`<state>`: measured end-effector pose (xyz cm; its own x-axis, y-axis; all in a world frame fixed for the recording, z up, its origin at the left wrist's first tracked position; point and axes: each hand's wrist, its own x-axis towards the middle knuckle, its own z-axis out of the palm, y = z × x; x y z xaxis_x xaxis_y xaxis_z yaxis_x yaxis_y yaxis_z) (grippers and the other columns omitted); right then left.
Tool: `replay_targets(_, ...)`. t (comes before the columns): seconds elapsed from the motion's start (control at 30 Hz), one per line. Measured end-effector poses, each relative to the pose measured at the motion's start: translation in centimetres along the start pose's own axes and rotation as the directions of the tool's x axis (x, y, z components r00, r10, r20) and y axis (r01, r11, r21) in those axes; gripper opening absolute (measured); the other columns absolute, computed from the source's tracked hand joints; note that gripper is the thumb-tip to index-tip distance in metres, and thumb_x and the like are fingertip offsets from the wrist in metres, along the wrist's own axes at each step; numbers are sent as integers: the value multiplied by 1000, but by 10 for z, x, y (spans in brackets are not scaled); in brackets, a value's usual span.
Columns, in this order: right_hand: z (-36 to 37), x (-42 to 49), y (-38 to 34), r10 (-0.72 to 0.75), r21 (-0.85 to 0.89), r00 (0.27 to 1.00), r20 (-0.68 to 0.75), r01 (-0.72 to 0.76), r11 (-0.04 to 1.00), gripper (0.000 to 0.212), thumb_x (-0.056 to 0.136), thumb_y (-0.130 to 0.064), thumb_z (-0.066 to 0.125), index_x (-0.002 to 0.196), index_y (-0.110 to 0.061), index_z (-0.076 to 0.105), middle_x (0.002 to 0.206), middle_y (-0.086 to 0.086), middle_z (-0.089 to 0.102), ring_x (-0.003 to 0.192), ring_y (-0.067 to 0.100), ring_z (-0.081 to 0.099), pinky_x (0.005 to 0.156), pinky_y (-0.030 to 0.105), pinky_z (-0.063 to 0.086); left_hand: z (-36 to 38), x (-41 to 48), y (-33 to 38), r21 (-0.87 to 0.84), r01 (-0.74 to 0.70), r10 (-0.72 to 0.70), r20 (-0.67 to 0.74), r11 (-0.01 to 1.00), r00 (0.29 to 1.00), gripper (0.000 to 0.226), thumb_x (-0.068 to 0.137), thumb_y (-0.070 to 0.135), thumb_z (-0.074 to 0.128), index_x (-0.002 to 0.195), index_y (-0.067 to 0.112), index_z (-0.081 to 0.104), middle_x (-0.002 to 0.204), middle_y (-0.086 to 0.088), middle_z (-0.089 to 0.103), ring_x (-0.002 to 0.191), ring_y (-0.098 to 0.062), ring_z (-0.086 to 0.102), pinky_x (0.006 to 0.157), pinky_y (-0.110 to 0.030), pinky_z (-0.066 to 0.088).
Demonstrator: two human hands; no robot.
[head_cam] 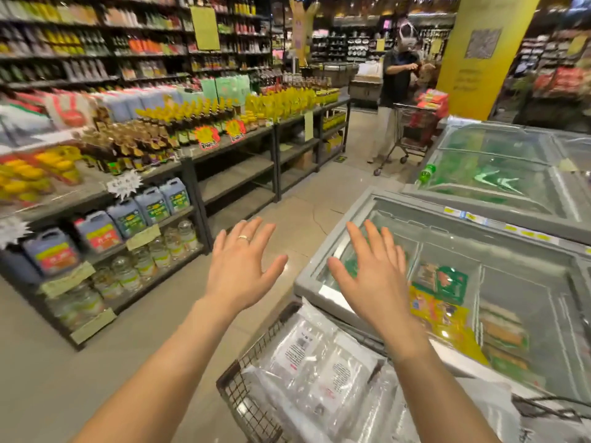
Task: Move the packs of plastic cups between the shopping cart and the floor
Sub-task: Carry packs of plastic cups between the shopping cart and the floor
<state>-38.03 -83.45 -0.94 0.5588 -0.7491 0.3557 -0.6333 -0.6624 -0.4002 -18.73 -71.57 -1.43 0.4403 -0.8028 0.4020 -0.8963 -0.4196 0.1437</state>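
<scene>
The packs of plastic cups lie in your shopping cart at the bottom centre of the frame, below both hands and apart from them. Your left hand and right hand are raised mid-frame, backs toward you, fingers spread and straight, holding nothing.

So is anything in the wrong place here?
Yes. A green bottle lies on its side on the corner of the far freezer, not on a shelf with other drinks. The floor also has a thin crack near the closer freezer.
</scene>
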Motion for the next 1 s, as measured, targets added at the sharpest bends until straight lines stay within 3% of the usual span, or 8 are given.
replay_targets(0.2, 29, 20, -124, -211, 53, 977, 36, 209, 977, 73, 88, -66, 30, 154, -38, 16, 164, -2, 8, 150, 22, -1, 121, 44, 4, -69, -40, -116, 100, 190, -181, -96, 977, 979, 75, 87, 70, 21, 148, 30, 37, 156, -1, 36, 144, -26, 29, 116, -51, 23)
replay_targets(0.43, 72, 5, -281, -391, 135, 919, 50, 382, 914, 75, 85, -65, 30, 154, -36, 20, 164, 0, 12, 150, 23, 2, 119, 44, 6, -143, -112, -256, 115, 394, -366, -210, 912, 907, 76, 86, 69, 25, 146, 26, 44, 153, -3, 41, 142, -28, 34, 114, -54, 25)
replay_targets(0.67, 118, -14, -444, -524, 211, 852, 24, 508, 835, 74, 86, -64, 32, 154, -35, 20, 164, 0, 12, 150, 23, 4, 119, 44, 7, -214, -186, -383, 161, 512, -448, -315, 844, 837, 74, 85, 67, 28, 141, 24, 50, 148, -6, 47, 136, -29, 41, 110, -53, 30)
replay_targets(1.0, 185, -46, -624, -686, 318, 728, 16, 647, 693, 70, 91, -60, 39, 153, -34, 23, 163, 0, 17, 150, 24, 8, 119, 46, 11, -289, -290, -526, 244, 697, -578, -414, 675, 704, 70, 87, 65, 29, 145, 28, 43, 151, -2, 43, 140, -23, 35, 115, -51, 23)
